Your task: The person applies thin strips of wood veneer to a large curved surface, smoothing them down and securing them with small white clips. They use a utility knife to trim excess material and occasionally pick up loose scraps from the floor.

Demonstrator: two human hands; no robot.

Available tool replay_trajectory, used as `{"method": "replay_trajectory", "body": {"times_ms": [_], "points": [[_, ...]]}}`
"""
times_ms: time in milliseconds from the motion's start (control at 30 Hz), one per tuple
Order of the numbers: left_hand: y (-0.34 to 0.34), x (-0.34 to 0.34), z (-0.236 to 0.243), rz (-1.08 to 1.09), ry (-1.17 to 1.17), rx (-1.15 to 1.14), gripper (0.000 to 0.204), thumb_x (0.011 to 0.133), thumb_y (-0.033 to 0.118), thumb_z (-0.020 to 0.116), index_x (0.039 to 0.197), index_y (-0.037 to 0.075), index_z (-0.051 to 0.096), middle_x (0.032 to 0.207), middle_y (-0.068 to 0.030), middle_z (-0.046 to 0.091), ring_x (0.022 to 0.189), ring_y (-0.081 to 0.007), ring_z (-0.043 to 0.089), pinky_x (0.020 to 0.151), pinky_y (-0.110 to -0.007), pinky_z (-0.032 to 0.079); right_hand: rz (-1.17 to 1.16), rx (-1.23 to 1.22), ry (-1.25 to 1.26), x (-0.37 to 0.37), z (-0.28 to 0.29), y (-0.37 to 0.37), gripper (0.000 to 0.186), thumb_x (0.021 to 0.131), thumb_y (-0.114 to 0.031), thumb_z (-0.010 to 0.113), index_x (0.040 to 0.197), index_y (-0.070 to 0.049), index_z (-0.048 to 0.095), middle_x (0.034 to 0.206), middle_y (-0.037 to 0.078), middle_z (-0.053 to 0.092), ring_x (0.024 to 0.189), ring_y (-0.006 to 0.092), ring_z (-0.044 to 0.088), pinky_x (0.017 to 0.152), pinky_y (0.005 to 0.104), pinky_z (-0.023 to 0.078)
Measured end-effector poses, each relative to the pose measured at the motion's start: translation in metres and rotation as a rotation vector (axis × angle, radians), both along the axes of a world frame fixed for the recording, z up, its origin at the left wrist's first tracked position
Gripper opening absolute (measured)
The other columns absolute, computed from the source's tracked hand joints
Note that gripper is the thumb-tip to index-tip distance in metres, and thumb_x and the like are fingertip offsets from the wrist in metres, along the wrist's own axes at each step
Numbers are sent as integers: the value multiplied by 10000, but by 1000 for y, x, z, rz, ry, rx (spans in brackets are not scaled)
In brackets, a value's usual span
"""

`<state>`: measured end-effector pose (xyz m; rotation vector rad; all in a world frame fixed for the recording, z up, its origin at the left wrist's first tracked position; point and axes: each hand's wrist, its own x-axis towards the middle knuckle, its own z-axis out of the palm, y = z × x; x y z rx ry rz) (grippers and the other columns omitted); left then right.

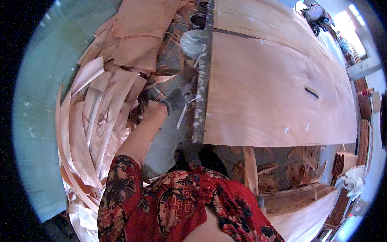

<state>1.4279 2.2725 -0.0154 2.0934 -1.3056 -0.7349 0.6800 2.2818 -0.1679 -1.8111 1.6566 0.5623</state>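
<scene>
My left hand point(176, 100), in a dark grey glove, reaches out beside the table's left edge, above the floor. Its fingers blur into the dark background, so their pose is unclear. Close to it are a thin white strip point(183, 116) and loose veneer scraps. Only a bit of my right hand point(261, 201), gloved in grey, shows past my red flowered shirt, at the end of a stack of veneer point(298, 199). Its fingers are hidden. A long veneer strip point(250, 171) rises near it. A large pale veneer sheet point(274, 92) covers the table, with a dark narrow piece point(311, 92) on it.
Long veneer offcuts point(94, 121) pile up at left, below folded veneer sheets point(139, 36). A white bucket point(192, 43) and a dark bucket point(198, 20) stand by the table's tape-flecked edge point(199, 92). More veneer stacks point(364, 141) line the right. Scraps litter the floor beneath the table.
</scene>
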Motion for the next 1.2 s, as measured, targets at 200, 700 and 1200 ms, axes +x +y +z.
{"method": "replay_trajectory", "body": {"times_ms": [200,700,1200], "points": [[-39,13,-5,-54,-190,103,378,766,300,609,1049,52,586,1017,-142,622,898,-328,575,780,-403,458,-115,-19,78,16,-1,40,561,666,-423,700,982,14,547,874,243,620,800,416,594,691,467,484],[-58,17,-59,148,-628,0,974,674,302,718,1388,-21,140,1431,-296,112,1306,-475,135,1080,-471,198,-623,-256,-223,41,15,-44,473,676,-228,701,1085,-21,583,1004,194,635,957,314,605,832,365,459],[-116,-128,50,-211,252,-58,596,679,93,739,1215,-3,495,1443,-151,277,1363,-263,150,1096,-399,146,-1071,-800,-343,63,75,-11,474,734,-311,697,1089,-29,556,945,154,646,811,296,625,713,385,488]]}}
